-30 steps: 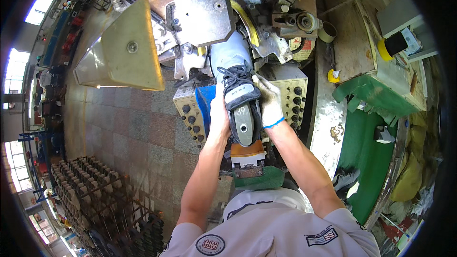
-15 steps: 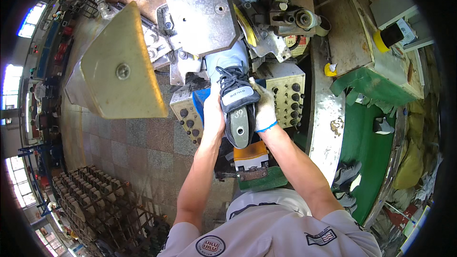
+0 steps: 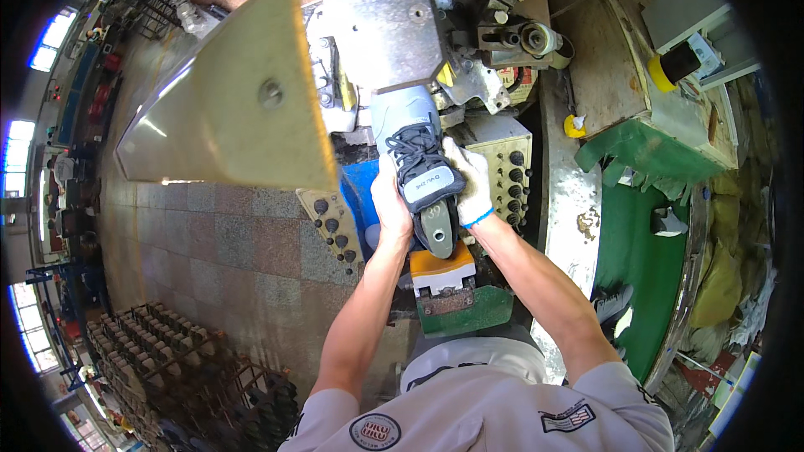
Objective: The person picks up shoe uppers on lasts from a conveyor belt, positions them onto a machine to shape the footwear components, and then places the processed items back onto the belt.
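Between my two hands lies a dark grey and black lace-up shoe (image 3: 416, 149) with a pale grey toe. A grey-green shoe last (image 3: 438, 230) fills it and sticks out at the heel opening. My bare left hand (image 3: 390, 202) grips the left side, fingers mostly hidden beneath. On the right side my right hand (image 3: 474, 180), in a white glove with a blue cuff, grips the shoe. The toe points away from me, by the front edge of a machine's metal plate (image 3: 381, 25); whether it touches anything underneath is hidden.
A large yellowish guard (image 3: 243, 109) hangs at the left. Control boxes with black knobs, the right one (image 3: 507, 169) and the left one (image 3: 333, 226), flank the shoe. An orange-topped pad (image 3: 442, 264) sits below the heel. Racks of shoe lasts (image 3: 155, 351) stand lower left.
More of the pale toe shows in front of the metal plate, and the shoe and both hands sit slightly further right. The guard and plate also appear further right as the view shifts.
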